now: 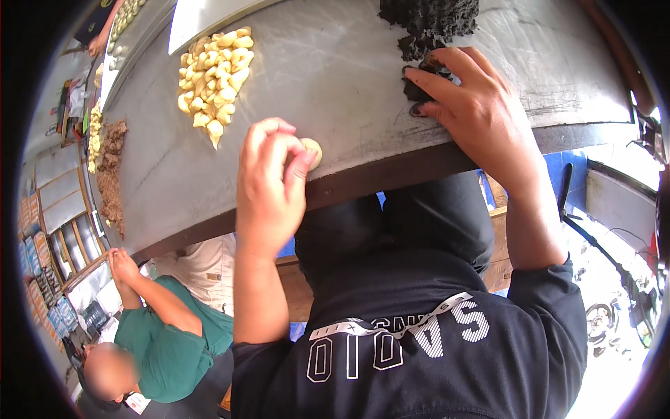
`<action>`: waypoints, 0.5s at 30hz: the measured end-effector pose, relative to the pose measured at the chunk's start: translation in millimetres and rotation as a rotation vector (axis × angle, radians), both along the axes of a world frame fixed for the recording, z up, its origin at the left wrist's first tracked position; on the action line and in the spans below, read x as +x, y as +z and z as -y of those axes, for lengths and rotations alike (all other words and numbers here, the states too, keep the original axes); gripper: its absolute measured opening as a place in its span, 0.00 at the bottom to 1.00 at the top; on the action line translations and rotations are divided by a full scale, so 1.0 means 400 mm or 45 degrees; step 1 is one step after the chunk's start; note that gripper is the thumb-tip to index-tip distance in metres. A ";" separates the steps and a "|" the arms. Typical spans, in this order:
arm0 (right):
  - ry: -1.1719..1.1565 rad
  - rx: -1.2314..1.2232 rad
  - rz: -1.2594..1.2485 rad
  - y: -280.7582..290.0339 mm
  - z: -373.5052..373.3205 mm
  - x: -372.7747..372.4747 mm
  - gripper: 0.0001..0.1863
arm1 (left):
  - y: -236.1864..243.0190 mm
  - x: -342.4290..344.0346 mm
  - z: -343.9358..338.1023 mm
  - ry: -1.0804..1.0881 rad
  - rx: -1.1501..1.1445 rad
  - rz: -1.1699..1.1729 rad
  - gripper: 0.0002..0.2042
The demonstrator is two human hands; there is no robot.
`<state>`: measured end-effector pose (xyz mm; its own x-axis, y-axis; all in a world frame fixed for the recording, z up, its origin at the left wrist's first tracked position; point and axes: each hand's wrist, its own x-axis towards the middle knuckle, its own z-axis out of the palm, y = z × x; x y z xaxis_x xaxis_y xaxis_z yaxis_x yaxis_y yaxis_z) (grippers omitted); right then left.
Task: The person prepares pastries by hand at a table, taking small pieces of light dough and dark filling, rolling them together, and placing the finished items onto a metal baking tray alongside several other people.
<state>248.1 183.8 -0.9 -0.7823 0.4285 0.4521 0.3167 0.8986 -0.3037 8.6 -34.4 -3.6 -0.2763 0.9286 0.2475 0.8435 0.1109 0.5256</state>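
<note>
Between the thumb and fingers of my left hand [269, 185] is a small round piece of pale dough [314, 151], held just above the table's near edge. To the right, my right hand [481, 105] reaches over the tabletop with its fingers curled round a lump of crumbly black paste [413, 91]. Its fingertips are smeared dark. That lump lies at the near end of a larger heap of black paste [436, 24]. A pile of pale yellow dough pieces [218, 73] rests on the table beyond my left hand.
The grey worktable [317, 84] has a dark front edge close to my lap. A white tray [209, 17] stands at the far left. Brown crumbly filling [112, 174] lies along the table's left side. A person in a green shirt [171, 328] sits to my left, hands together.
</note>
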 end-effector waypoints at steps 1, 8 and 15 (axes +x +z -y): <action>-0.006 0.012 0.085 -0.004 0.001 0.004 0.19 | 0.026 -0.017 -0.010 0.040 -0.173 0.385 0.12; 0.129 -0.357 -0.084 0.008 0.003 -0.002 0.16 | 0.028 0.010 -0.146 0.004 -0.210 -0.724 0.08; -0.242 0.079 -0.077 -0.001 -0.028 0.001 0.23 | 0.021 -0.037 -0.038 -0.058 0.138 -0.324 0.09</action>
